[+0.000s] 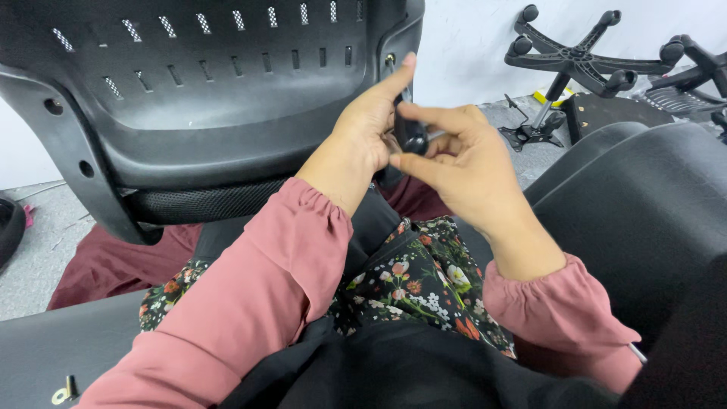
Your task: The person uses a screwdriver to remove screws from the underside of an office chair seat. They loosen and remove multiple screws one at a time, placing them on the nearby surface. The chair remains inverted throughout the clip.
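Observation:
A black plastic chair back point(197, 98) with rows of slots stands tilted in front of me, against my lap. My left hand point(367, 129) lies along its right edge, the index finger stretched up to a small screw hole point(390, 59). My right hand point(462, 163) pinches a small black tool-like piece point(413, 132) between thumb and fingers, right against the left palm. Most of that piece is hidden by the fingers, so I cannot tell what kind of piece it is.
A black padded seat point(644, 204) lies at the right. Two upturned star bases with casters point(575, 53) point(697, 68) and a metal mechanism point(530, 132) sit on the grey floor behind. A screw and washer point(64, 390) rest on a black surface at lower left.

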